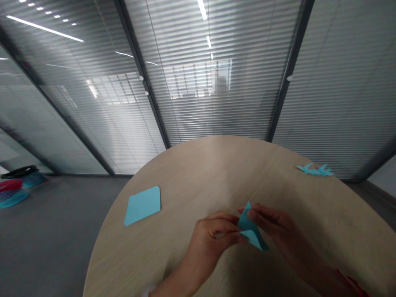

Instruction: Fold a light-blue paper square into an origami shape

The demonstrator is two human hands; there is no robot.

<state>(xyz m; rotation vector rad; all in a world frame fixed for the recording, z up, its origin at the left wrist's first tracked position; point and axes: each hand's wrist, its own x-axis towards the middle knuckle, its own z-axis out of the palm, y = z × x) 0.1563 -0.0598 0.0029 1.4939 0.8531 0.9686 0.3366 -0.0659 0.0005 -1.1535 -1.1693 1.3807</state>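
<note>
A small folded piece of light blue paper [251, 231] is held just above the round wooden table [198, 173], near its front edge. My left hand [213, 235] pinches its left side with curled fingers. My right hand [272, 225] grips its right side, fingers pressed along the upper fold. Both hands meet over the paper, and part of it is hidden under the fingers.
A flat stack of light blue paper sheets [143, 204] lies on the table to the left. Finished blue folded shapes [315, 169] sit at the table's far right edge. Glass walls with blinds stand behind. Coloured round objects [15, 185] lie on the floor, far left.
</note>
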